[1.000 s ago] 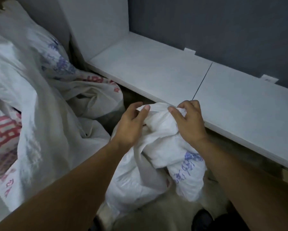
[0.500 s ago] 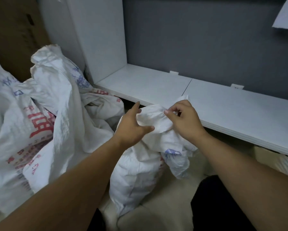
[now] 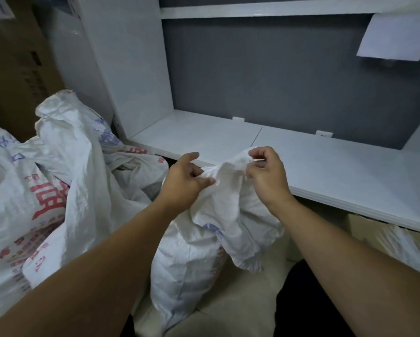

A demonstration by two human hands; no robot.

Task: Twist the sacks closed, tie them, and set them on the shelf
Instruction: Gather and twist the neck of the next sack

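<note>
At the front edge of the lower shelf [image 3: 337,171], both hands meet on the gathered top of one white woven sack [image 3: 194,263]. The left hand [image 3: 184,183] is partly closed: its thumb presses the bunched cloth against the curled fingers, while the index finger stands more straight and points up and away. The right hand [image 3: 268,176] is more closed and pinches the highest fold of the sack mouth between the thumb and the bent fingertips, a little higher than the left hand. The sack stands on the pale floor [image 3: 240,307], just in front of the shelf and below its edge. Its long axis is nearly upright, leaning slightly to the right, and its mouth points up toward the shelf board. One loose flap with blue print hangs down on the right side of the sack. Both forearms come from the bottom corners of the view and go forward and inward, so they make a narrow V that ends at the sack top, with the backs of the hands turned to the camera. To the left lies a pile of other sacks [image 3: 46,178] with red and blue print, crumpled and open, near a brown cardboard box [image 3: 14,69]. I cannot tell if any cord is on the sack.
</note>
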